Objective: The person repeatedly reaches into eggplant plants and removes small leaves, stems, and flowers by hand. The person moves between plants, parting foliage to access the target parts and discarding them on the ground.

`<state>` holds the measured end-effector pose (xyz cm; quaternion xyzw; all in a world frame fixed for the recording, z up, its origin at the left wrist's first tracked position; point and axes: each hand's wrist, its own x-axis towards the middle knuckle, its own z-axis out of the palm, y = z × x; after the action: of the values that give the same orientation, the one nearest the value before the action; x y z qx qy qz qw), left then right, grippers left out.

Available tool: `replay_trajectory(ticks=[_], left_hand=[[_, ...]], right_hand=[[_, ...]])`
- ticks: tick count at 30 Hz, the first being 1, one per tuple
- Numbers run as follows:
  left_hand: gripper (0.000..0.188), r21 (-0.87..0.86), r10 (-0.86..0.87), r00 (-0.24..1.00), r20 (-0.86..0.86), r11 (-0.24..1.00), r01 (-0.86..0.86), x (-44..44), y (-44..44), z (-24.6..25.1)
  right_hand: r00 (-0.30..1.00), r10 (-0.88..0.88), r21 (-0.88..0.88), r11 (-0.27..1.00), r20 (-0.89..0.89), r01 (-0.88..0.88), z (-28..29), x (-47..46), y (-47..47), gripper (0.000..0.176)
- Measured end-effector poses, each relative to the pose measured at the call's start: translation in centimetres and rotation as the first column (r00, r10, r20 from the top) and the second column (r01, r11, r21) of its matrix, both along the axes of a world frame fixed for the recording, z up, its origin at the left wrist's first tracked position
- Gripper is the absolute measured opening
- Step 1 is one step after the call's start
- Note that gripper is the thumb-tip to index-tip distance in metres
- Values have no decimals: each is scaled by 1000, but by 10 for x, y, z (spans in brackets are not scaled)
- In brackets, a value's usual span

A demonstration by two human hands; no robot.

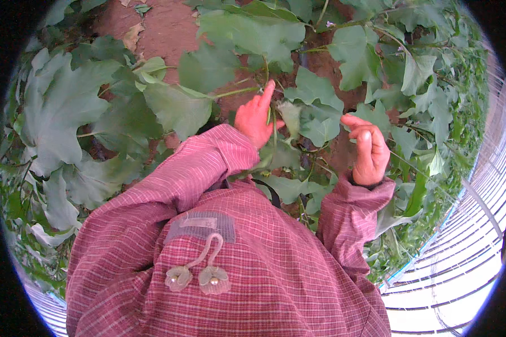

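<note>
Among the broad lobed leaves of eggplant plants (261, 38), my left hand (257, 120) has its index finger extended to where several green stems meet. Its thumb points right, beside a thin upright stem (274, 139), and its other fingers are bent. Nothing is plainly held in it. To the right, my right hand (369, 153) is raised near a leaf (320, 126), its fingers curled and thumb up. Whether something thin lies between those fingers cannot be told. A thin line runs from near this hand down to the right.
Reddish-brown soil (168, 29) shows between the leaves. Dense foliage (63, 109) stands on the left and along the right. Small pale purple flowers (330, 24) sit at the top right. A curved, ribbed greenhouse cover (451, 274) is at the lower right.
</note>
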<state>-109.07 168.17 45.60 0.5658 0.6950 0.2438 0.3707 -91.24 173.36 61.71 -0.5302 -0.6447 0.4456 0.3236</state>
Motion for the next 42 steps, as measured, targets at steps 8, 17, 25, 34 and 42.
replay_trajectory(ticks=[8, 17, 25, 34, 42], left_hand=[[91, 27, 16, 801, 598, 999, -40, -40, 69, -60], [53, 41, -190, 892, 409, 981, 190, 5, 132, 41], [42, -148, -501, 849, 171, 838, 525, 37, 137, 114], [42, -134, -707, 633, 316, 627, 768, 38, 113, 105], [35, -138, -770, 546, 331, 533, 835, 23, 100, 111]], right_hand=[[981, -187, -29, 982, -53, 186, -37, 38, -31, 19], [979, 157, 2, 987, -127, -158, -44, -5, -59, 12], [983, 183, 227, 958, -20, -173, -6, -16, -37, 16], [987, 155, 170, 974, -36, -146, 7, -5, -58, 21], [997, -77, 292, 953, -22, 80, 18, -11, -78, 26]])
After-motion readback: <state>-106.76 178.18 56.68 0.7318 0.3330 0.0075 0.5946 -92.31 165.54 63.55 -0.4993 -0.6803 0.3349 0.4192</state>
